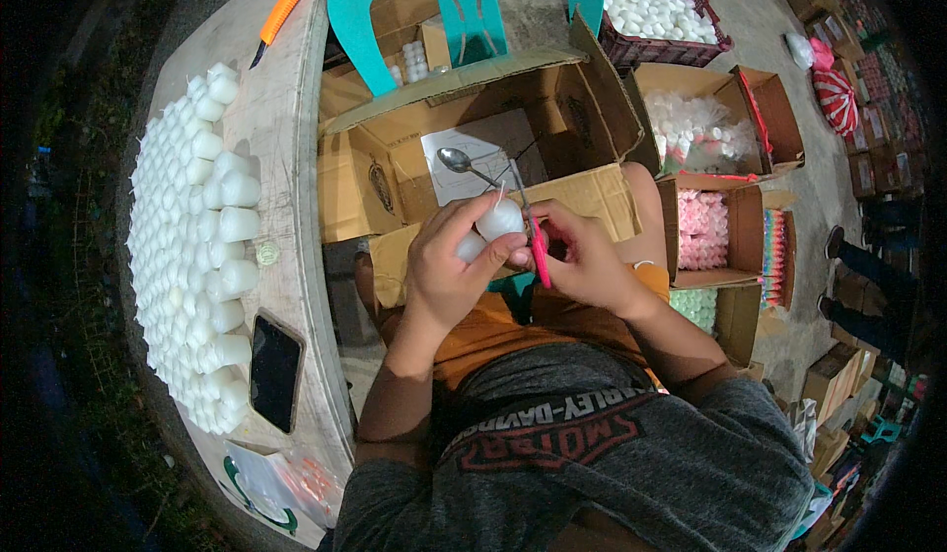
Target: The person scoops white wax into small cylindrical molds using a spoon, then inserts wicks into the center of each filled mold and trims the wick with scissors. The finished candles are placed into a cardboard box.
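My left hand (pixel 446 258) is closed around a small white candle (pixel 500 220) whose wick points up. A second white, rounded piece (pixel 471 247) shows between the same fingers. Close against the candle, my right hand (pixel 582 264) grips a pink-handled tool (pixel 540 254) that looks like scissors, its thin metal end reaching away from me. Just beyond the hands is a metal spoon (pixel 455 160), over a white printed sheet (pixel 493 143) in an open cardboard box (pixel 385 182); whether the spoon rests there or is held, I cannot tell.
At left, a table (pixel 296 147) bears many white candles (pixel 182 256), an orange cutter (pixel 283 9), a dark phone (pixel 276 369) and plastic bags (pixel 291 478). A teal chair (pixel 355 19) stands beyond the box. Right are a crate of white pieces (pixel 659 14) and cartons of wrapped pieces (pixel 702 226).
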The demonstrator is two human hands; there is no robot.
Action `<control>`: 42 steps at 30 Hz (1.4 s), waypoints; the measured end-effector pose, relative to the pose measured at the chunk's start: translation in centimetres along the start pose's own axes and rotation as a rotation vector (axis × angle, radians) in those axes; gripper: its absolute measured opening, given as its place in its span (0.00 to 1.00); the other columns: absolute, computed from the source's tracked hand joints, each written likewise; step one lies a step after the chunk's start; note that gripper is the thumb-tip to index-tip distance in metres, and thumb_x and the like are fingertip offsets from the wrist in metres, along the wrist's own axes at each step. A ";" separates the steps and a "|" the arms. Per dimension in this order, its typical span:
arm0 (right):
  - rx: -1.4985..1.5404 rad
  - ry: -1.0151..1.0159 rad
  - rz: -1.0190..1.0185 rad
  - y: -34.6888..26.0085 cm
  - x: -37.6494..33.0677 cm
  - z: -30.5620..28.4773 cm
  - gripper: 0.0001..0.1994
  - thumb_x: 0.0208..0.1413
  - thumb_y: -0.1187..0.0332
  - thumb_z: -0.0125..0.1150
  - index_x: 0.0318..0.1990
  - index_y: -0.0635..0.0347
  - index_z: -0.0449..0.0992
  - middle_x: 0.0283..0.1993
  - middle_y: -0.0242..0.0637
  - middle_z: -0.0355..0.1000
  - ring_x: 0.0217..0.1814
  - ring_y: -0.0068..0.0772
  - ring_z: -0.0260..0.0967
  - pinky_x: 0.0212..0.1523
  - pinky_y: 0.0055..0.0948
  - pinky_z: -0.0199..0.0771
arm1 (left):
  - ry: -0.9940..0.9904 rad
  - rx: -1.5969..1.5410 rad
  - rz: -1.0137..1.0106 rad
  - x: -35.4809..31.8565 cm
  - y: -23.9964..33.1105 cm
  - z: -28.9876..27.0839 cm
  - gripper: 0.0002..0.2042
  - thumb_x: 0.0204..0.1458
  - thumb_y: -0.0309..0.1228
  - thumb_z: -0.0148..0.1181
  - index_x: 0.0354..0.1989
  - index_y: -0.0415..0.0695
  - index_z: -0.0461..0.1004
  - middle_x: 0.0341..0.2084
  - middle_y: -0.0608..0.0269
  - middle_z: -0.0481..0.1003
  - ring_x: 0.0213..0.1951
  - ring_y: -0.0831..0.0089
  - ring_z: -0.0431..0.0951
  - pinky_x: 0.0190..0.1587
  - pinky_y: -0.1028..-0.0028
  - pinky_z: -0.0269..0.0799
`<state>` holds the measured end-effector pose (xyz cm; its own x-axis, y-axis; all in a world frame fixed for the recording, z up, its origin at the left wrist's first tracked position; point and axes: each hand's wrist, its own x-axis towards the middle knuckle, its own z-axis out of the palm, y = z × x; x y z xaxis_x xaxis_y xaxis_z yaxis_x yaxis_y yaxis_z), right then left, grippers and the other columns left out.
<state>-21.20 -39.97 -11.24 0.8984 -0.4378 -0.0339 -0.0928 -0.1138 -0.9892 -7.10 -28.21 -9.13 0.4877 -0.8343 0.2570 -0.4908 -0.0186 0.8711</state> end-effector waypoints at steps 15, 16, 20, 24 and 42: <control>-0.317 -0.131 0.037 -2.9 -1.0 -1.3 0.27 0.42 0.51 0.67 0.43 0.61 0.69 0.24 0.41 0.69 0.22 0.37 0.68 0.26 0.31 0.66 | 0.126 0.652 0.404 -0.5 1.3 -0.5 0.22 0.33 0.32 0.70 0.40 0.53 0.71 0.39 0.65 0.74 0.36 0.62 0.73 0.35 0.69 0.70; -0.273 -0.136 0.037 -3.0 -0.9 -1.3 0.26 0.41 0.50 0.67 0.41 0.61 0.70 0.23 0.41 0.69 0.22 0.38 0.69 0.26 0.32 0.67 | 0.129 0.646 0.415 -0.6 1.2 -0.6 0.22 0.33 0.32 0.70 0.41 0.54 0.71 0.39 0.64 0.74 0.36 0.62 0.73 0.35 0.69 0.70; 0.023 -0.116 -0.040 -1.5 -0.9 -0.6 0.22 0.42 0.54 0.70 0.38 0.61 0.73 0.21 0.33 0.68 0.21 0.23 0.63 0.24 0.24 0.63 | 0.164 0.605 0.429 -0.8 0.8 -0.5 0.22 0.34 0.33 0.70 0.42 0.55 0.71 0.39 0.63 0.74 0.36 0.61 0.73 0.35 0.68 0.70; 0.170 -0.204 0.089 -1.4 -1.0 -1.0 0.19 0.42 0.60 0.71 0.37 0.61 0.73 0.20 0.24 0.65 0.22 0.12 0.57 0.22 0.17 0.56 | 0.169 0.538 0.432 -0.7 0.6 -0.6 0.22 0.36 0.32 0.69 0.44 0.55 0.70 0.41 0.61 0.73 0.37 0.60 0.73 0.36 0.67 0.69; -1.077 -0.238 0.167 3.0 14.2 -4.2 0.21 0.49 0.72 0.53 0.52 0.63 0.60 0.35 0.54 0.72 0.37 0.53 0.72 0.36 0.45 0.71 | 0.359 -1.381 -0.687 -1.0 -2.8 -2.5 0.21 0.59 0.47 0.40 0.52 0.45 0.63 0.39 0.63 0.71 0.33 0.76 0.72 0.25 0.76 0.66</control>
<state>-10.55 -50.24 -14.11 0.8887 -0.3505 -0.2954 -0.4397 -0.8342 -0.3329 -4.39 -25.94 -10.81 0.5680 -0.7061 -0.4229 0.7958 0.3402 0.5010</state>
